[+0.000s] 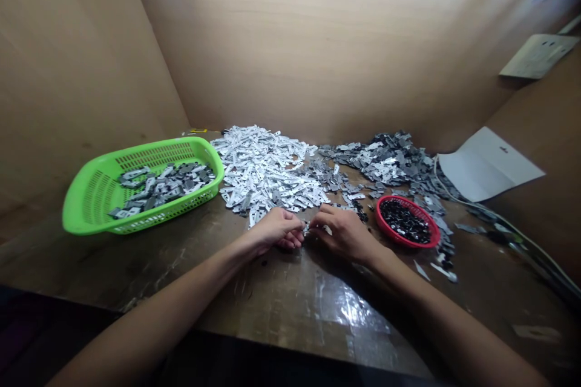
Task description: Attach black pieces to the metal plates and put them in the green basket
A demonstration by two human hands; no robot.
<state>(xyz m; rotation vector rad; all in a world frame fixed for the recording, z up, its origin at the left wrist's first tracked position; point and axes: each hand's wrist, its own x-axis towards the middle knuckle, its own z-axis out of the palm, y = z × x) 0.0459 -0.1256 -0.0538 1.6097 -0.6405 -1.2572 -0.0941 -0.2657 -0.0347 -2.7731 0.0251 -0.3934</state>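
Observation:
My left hand (280, 231) and my right hand (339, 230) meet just above the table, in front of the heaps of parts. Between their fingertips is a small metal piece (305, 230), mostly hidden by the fingers. The left fingers are curled round it, and the right thumb and fingers pinch at its other side. Behind the left hand spreads a pile of flat white metal parts (267, 169). Close to the right hand stands a red basket (434, 233) full of small black parts (405, 221).
A green plastic basket (75, 217) holding grey parts (167, 187) stands at the left. Grey metal plates (390, 160) are heaped at the back right, beside a white card (490, 163) and a cable (508, 224). Wooden walls (318, 42) enclose the table (281, 308).

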